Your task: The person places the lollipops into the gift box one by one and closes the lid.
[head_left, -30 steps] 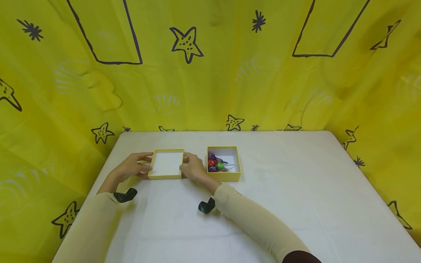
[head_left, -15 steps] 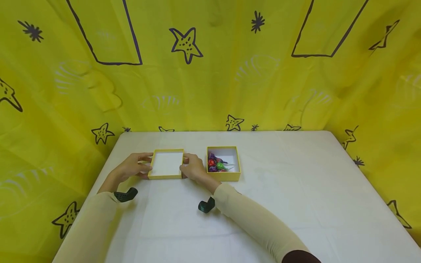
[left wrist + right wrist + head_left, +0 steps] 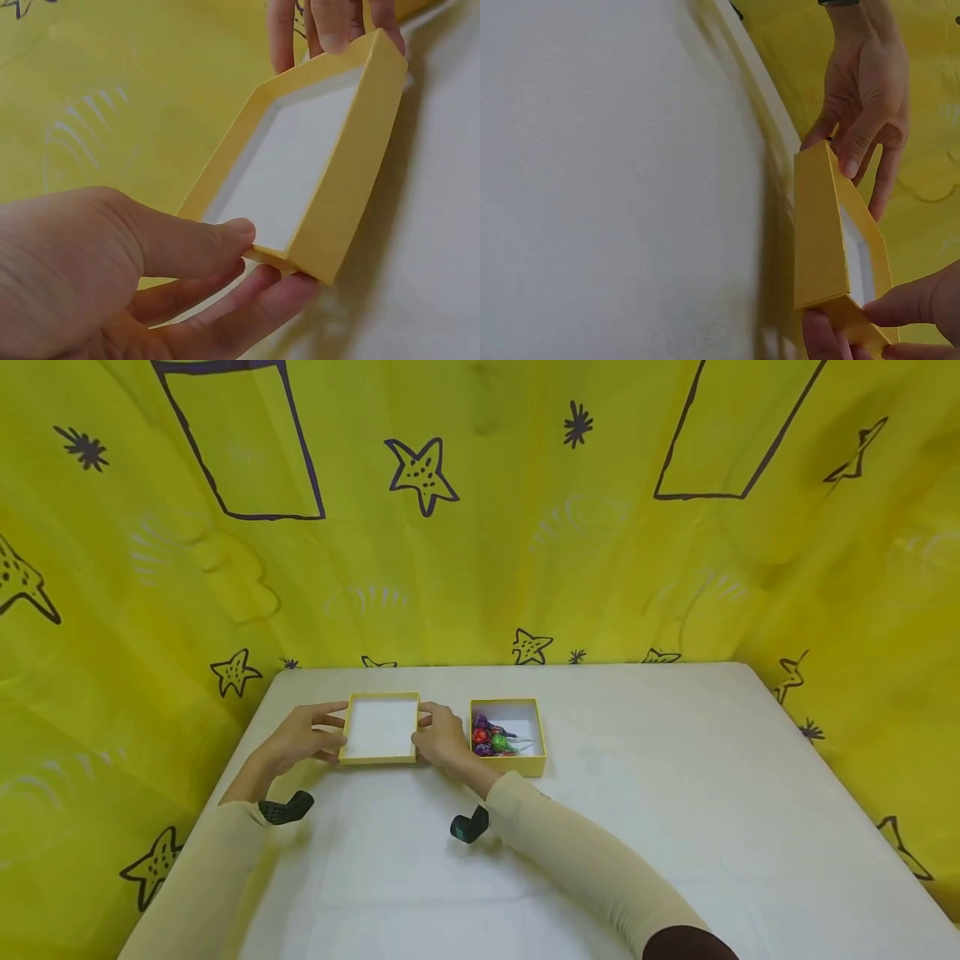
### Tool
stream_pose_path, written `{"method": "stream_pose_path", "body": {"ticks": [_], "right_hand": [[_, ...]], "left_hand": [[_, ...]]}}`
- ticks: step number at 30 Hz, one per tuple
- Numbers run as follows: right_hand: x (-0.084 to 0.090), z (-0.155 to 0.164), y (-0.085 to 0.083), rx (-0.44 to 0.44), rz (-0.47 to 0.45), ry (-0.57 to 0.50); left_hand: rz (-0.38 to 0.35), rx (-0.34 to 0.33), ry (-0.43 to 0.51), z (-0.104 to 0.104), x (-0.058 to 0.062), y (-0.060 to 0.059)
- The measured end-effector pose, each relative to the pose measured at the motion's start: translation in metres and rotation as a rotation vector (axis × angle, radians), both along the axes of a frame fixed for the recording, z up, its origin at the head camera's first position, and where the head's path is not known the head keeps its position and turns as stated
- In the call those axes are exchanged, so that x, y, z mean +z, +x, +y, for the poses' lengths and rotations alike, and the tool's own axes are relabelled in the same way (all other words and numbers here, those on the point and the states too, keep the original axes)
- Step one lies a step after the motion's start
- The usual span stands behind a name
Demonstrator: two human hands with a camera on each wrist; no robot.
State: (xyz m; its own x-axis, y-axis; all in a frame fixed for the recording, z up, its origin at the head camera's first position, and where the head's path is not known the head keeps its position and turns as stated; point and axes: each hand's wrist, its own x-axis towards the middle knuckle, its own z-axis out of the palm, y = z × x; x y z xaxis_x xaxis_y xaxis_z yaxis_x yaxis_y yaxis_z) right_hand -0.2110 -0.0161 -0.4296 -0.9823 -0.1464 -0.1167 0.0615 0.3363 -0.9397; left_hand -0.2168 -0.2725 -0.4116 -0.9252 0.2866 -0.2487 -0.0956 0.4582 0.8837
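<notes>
Fingers [image 3: 225, 289] of left hand [image 3: 300, 742] & right hand [image 3: 441, 742] curl round opposite sides of empty yellow lid [image 3: 380, 728], pinching it w/ thumbs just above white table [image 3: 675, 793], beside candy box [image 3: 507, 737].

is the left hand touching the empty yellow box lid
Touching. The left wrist view shows the left hand pinching the empty yellow box lid at its corner, thumb above, fingers below.

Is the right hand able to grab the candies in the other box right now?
Probably not right away: the right hand grips the empty lid together with the left hand. The candies lie uncovered in the open box just beside it.
</notes>
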Motion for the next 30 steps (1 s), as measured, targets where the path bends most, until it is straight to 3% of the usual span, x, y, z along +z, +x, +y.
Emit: {"method": "stream_pose_path", "body": {"ticks": [6,11,21,30], "right_hand": [[0.014,0.009,-0.006,-0.022,0.134,0.031],[0.024,0.017,-0.011,-0.039,0.198,0.056],[0.033,0.027,-0.016,-0.093,0.24,-0.032],[0.037,0.03,-0.018,-0.203,0.211,-0.172]], "left_hand": [[0.104,0.006,0.028,0.01,0.018,0.002],[0.154,0.055,0.04,0.019,0.024,0.001],[0.246,0.161,0.154,0.043,0.028,0.001],[0.256,0.203,0.297,0.067,0.032,0.002]]}}
